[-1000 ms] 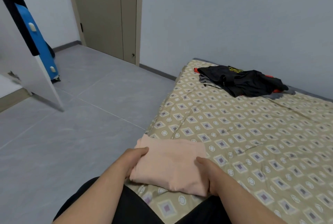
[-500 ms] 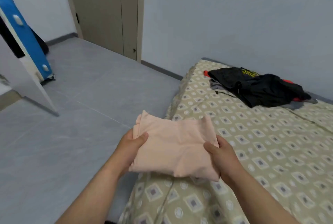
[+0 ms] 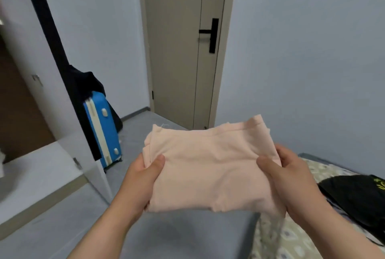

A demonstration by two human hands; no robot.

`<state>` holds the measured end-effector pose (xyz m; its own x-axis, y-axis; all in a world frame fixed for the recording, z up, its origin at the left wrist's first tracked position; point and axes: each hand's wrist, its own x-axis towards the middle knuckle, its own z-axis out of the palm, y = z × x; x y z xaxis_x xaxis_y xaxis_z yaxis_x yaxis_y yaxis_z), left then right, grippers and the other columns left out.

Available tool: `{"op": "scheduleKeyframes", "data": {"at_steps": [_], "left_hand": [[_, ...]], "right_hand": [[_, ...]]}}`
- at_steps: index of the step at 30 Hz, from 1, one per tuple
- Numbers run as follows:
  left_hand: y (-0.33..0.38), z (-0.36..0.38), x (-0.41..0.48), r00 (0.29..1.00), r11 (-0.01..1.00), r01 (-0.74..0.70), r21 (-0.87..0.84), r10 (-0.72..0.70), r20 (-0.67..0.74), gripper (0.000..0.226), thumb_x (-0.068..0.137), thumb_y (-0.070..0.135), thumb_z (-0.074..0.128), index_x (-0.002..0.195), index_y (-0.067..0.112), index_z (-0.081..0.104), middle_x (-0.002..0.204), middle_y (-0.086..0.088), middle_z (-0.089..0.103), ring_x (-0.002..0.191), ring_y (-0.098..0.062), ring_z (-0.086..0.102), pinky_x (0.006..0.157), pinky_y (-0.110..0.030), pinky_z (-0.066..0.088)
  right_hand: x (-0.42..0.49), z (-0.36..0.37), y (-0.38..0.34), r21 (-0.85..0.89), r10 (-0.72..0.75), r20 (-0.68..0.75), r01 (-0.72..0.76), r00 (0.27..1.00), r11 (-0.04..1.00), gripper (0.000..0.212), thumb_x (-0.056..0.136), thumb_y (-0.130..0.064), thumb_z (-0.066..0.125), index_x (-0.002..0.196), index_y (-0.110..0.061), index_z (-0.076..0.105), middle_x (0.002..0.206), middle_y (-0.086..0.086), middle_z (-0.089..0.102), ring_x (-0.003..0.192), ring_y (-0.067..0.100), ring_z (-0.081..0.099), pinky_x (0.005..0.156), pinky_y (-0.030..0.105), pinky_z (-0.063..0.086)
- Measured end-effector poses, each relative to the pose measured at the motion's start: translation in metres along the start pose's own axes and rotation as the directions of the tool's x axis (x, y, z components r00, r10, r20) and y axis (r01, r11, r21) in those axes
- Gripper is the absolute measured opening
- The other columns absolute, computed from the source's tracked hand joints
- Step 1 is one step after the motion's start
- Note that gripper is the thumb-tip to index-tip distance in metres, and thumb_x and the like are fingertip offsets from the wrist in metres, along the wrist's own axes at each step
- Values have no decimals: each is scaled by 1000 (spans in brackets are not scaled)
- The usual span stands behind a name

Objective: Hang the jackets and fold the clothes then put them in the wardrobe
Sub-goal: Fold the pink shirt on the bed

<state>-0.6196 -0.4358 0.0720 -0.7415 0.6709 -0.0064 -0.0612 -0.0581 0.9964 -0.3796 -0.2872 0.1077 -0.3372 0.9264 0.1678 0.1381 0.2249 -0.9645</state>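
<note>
A folded pale pink garment point(image 3: 208, 167) is held up in front of me, clear of the bed. My left hand point(image 3: 141, 177) grips its left edge, thumb on top and fingers underneath. My right hand point(image 3: 289, 175) grips its right edge the same way. A heap of black clothes point(image 3: 358, 198) lies on the patterned bed point(image 3: 291, 244) at the right. The open wardrobe point(image 3: 18, 113) with its white door point(image 3: 62, 83) stands at the left.
A blue suitcase point(image 3: 102, 129) leans behind the wardrobe door, with a dark garment point(image 3: 87, 83) draped over it. A beige room door point(image 3: 179, 50) with a black handle is straight ahead. Grey tiled floor point(image 3: 166, 235) lies between bed and wardrobe.
Both hands lifted the pink garment off the bed and carried it up. My view swung left and up, from the bed toward the door and wardrobe.
</note>
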Motion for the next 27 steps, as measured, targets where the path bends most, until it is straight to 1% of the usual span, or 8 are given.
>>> {"op": "scheduleKeyframes", "data": {"at_steps": [3,7,10,13,16,21,25,27], "left_hand": [[63,-40,30,988,988,-124,92,132,-82,10,97,34,58,103,41,60,109,13,70,102,-12,66,89,-39,53],[137,-97,50,944,961,-235,146,262,-199,13,98,28,57,99,41,62,98,22,71,93,-1,67,75,-26,50],[201,-164,59,913,946,-282,160,316,-256,15,97,28,58,93,42,60,85,35,67,78,14,62,64,-17,45],[258,-237,64,896,945,-288,153,322,-305,9,96,36,58,102,43,58,97,25,65,88,2,61,67,-23,43],[308,-294,68,884,946,-288,151,324,-338,25,95,41,56,120,36,56,107,18,64,95,-7,60,68,-24,44],[390,-367,67,839,931,-325,167,365,-404,12,96,30,60,102,40,63,98,18,71,90,-3,66,70,-25,46],[441,-400,58,814,933,-327,148,358,-457,14,96,24,61,98,37,66,96,19,74,89,-5,69,75,-33,52],[464,-411,55,796,929,-341,145,368,-481,15,96,24,60,98,37,67,95,21,73,87,-4,69,72,-32,51]], "right_hand": [[32,41,-67,-7,-139,62,140,988,990,33,89,-8,64,96,-39,71,88,-12,75,78,8,70,69,35,53],[47,100,-144,48,-191,99,187,977,981,18,92,-13,66,93,-30,72,85,-10,75,72,5,69,60,26,50],[43,157,-210,95,-173,145,160,974,983,15,92,-15,67,88,-29,72,84,-3,75,73,13,71,61,30,52],[31,217,-280,77,-173,199,161,965,984,9,90,-17,68,84,-24,71,83,1,74,73,18,68,60,32,49],[27,268,-344,83,-166,234,150,958,985,6,89,-17,66,84,-20,66,85,4,72,74,19,65,60,32,46],[21,335,-434,144,-197,293,161,935,976,7,90,-21,66,84,-19,65,87,9,70,74,21,62,65,38,47],[24,360,-498,157,-262,339,220,904,963,6,90,-17,67,88,-23,66,85,-2,73,79,23,69,70,42,54],[28,368,-528,171,-310,358,264,881,949,9,89,-17,67,91,-26,67,85,-7,74,78,16,70,67,35,54]]}}
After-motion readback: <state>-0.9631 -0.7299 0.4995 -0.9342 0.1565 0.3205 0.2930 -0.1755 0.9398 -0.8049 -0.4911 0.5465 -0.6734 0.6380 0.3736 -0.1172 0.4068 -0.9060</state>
